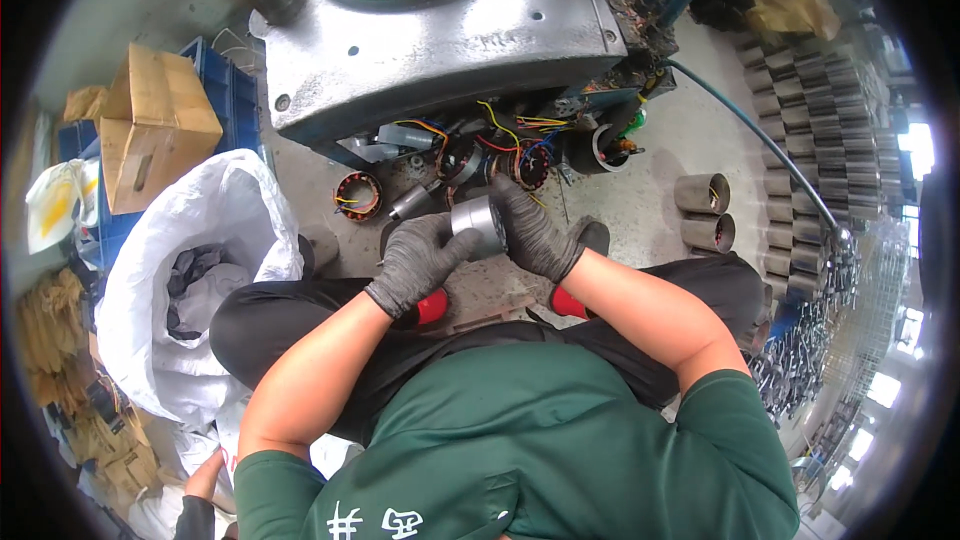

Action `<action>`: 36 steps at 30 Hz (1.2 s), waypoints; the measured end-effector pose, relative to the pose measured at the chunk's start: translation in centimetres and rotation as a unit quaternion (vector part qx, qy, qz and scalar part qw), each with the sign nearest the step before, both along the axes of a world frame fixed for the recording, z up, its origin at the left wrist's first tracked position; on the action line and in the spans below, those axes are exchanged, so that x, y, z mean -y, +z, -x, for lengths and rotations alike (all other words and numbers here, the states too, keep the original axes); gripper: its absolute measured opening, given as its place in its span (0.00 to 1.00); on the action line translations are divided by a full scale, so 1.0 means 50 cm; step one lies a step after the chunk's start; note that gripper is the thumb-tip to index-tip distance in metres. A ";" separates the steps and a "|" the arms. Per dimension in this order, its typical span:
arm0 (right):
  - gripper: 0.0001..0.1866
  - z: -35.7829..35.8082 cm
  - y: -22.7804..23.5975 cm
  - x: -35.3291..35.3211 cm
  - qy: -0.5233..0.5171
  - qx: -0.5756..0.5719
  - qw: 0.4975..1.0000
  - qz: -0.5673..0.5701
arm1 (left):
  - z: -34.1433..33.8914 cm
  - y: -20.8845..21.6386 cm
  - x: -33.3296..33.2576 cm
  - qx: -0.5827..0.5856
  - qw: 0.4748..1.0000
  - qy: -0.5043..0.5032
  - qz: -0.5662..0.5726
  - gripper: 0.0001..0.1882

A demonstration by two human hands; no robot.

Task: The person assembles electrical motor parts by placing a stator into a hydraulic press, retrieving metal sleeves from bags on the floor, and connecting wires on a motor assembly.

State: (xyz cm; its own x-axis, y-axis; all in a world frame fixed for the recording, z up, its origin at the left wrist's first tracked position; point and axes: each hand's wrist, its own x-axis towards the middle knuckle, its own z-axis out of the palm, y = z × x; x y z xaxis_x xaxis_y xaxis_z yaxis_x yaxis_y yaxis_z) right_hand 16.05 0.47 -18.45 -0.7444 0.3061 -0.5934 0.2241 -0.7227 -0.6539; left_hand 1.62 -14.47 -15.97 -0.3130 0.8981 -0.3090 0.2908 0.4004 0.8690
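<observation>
In front of my body, both gloved hands meet at a shiny metal cylinder (476, 224). My left hand (422, 252), in a dark grey glove, grips it from the left with the thumb over its near side. My right hand (538, 234), gloved the same way, closes round its right end, and its lower fingers are partly hidden. Just beyond them on the floor are a wound stator (358, 196) with a yellow wire, a thin metal shaft part (415, 202) and another stator (533, 166) with coloured leads.
A heavy metal machine bed (440, 50) stands ahead. At left are a white woven sack (140, 310), a cardboard box (160, 135) and blue crates (215, 90). Steel sleeves (700, 194) and stacked cylinders (850, 130) lie right, near a hose (745, 120). Another person's hand (205, 475) shows lower left.
</observation>
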 end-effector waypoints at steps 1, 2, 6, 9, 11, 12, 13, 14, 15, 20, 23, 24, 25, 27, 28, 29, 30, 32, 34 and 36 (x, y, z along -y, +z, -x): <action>0.34 0.003 -0.024 -0.010 0.016 -0.018 0.998 0.059 | 0.003 -0.009 0.006 0.040 0.999 0.011 -0.021 0.33; 0.36 0.004 -0.054 -0.021 0.032 -0.036 0.992 0.119 | 0.008 -0.016 0.012 0.079 0.996 0.022 -0.042 0.33; 0.24 0.032 -0.125 -0.072 0.093 0.073 0.984 -0.134 | 0.012 -0.022 0.026 0.067 0.994 0.038 -0.080 0.34; 0.20 0.081 -0.221 -0.155 0.312 0.001 0.835 -0.453 | 0.009 -0.032 0.029 0.084 0.994 0.040 -0.064 0.31; 0.17 0.158 -0.191 -0.173 0.358 -0.079 0.642 -0.673 | 0.016 -0.039 0.036 0.058 0.996 0.030 -0.054 0.29; 0.16 0.184 -0.209 -0.190 0.356 -0.120 0.623 -0.686 | 0.019 -0.035 0.036 0.057 0.996 0.042 -0.051 0.29; 0.16 0.209 -0.229 -0.208 0.352 -0.161 0.602 -0.698 | 0.023 -0.027 0.035 0.048 0.998 0.034 -0.038 0.28; 0.17 0.220 -0.290 -0.235 0.389 -0.133 0.630 -0.660 | 0.025 -0.022 0.027 0.040 0.999 0.017 -0.028 0.28; 0.17 0.236 -0.345 -0.252 0.426 -0.108 0.652 -0.617 | 0.022 -0.031 0.026 0.044 0.998 0.028 -0.038 0.27; 0.22 0.308 -0.515 -0.279 0.489 0.108 0.572 -0.650 | 0.029 -0.037 0.025 0.014 0.999 0.026 -0.018 0.27; 0.24 0.346 -0.545 -0.279 0.519 0.130 0.552 -0.640 | 0.033 -0.036 0.028 0.016 0.999 0.030 -0.007 0.26; 0.25 0.357 -0.550 -0.278 0.526 0.136 0.543 -0.640 | 0.034 -0.035 0.028 0.026 0.999 0.040 -0.008 0.26; 0.26 0.365 -0.555 -0.278 0.530 0.142 0.537 -0.641 | 0.035 -0.033 0.028 0.036 0.998 0.047 -0.009 0.25; 0.27 0.371 -0.560 -0.276 0.530 0.154 0.524 -0.648 | 0.035 -0.043 0.028 0.031 0.998 0.052 -0.015 0.25; 0.28 0.375 -0.560 -0.276 0.526 0.158 0.518 -0.656 | 0.035 -0.050 0.029 0.027 0.998 0.055 -0.022 0.25; 0.29 0.376 -0.560 -0.275 0.518 0.160 0.513 -0.666 | 0.035 -0.056 0.030 0.028 0.998 0.054 -0.022 0.25; 0.30 0.381 -0.552 -0.272 0.511 0.159 0.505 -0.677 | 0.038 -0.059 0.031 0.037 0.997 0.066 -0.019 0.25; 0.31 0.380 -0.535 -0.263 0.487 0.152 0.490 -0.707 | 0.044 -0.064 0.035 0.047 0.996 0.079 -0.018 0.26; 0.33 0.367 -0.526 -0.259 0.461 0.145 0.476 -0.734 | 0.049 -0.059 0.033 0.019 0.997 0.068 0.000 0.28; 0.35 0.341 -0.527 -0.251 0.425 0.134 0.449 -0.774 | 0.045 -0.058 0.028 0.040 0.996 0.082 -0.009 0.29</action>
